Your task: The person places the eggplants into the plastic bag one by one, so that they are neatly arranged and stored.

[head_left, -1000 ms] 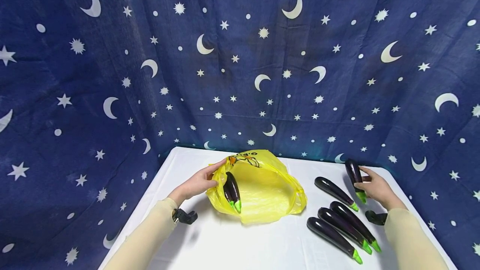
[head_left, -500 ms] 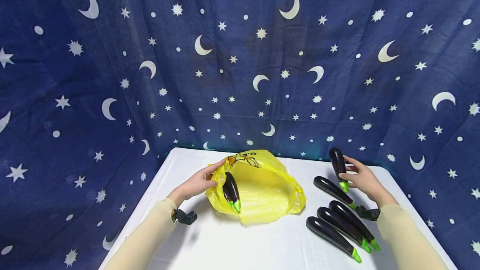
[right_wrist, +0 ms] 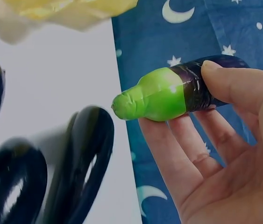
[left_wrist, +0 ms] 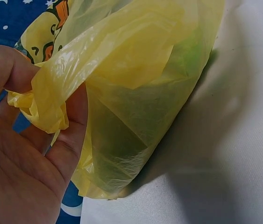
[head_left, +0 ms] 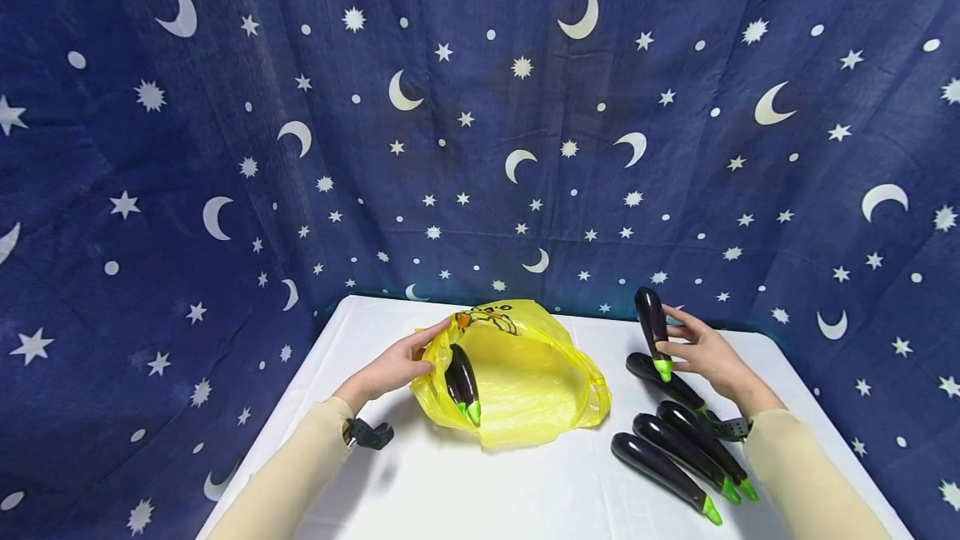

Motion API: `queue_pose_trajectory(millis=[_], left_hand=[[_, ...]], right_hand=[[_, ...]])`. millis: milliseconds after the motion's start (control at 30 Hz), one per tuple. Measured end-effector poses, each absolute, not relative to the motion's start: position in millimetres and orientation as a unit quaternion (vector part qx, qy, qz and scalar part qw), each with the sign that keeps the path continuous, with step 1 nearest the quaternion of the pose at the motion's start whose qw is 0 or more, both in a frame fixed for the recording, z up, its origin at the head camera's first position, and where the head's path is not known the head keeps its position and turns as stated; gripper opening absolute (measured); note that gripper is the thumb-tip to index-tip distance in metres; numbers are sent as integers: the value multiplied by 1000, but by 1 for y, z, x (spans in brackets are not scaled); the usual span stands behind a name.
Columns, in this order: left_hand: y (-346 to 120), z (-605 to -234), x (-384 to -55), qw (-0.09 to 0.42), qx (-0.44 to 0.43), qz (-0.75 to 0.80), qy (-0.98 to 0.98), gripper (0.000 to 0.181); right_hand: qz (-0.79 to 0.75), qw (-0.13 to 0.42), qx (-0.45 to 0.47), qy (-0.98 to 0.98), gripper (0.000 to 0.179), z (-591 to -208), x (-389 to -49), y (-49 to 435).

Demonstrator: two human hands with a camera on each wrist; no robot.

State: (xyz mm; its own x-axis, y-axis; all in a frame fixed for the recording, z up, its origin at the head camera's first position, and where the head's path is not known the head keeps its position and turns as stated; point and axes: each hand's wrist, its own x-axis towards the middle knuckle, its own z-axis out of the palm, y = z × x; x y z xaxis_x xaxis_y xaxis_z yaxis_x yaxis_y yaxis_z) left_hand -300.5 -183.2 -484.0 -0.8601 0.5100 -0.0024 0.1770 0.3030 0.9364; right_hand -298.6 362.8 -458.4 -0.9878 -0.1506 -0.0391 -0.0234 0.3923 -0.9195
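At the left side of the yellow plastic bag, my left hand grips the bag's edge between thumb and fingers. The bag lies on its side with its mouth facing me, and two eggplants are inside at its left. Off to the right, my right hand holds another eggplant raised above the table, green stem end down. In the right wrist view, the thumb presses on the held eggplant's dark skin while the fingers support it from the other side.
Several loose eggplants lie on the white table at the right, below my right hand. One of them is partly hidden by that hand. A dark blue curtain with moons and stars hangs behind the table.
My right hand has moved left and slightly up with its eggplant, from the table's far right corner toward the bag. The left hand and the bag have stayed in place.
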Motion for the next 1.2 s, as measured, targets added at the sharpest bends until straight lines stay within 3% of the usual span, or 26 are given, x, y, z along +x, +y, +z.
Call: queue_pose_trajectory(millis=[1200], left_hand=[[-182, -483, -300, 155, 215, 548, 793, 82]], right_hand=[[-667, 143, -110, 723, 84, -453, -278, 286]])
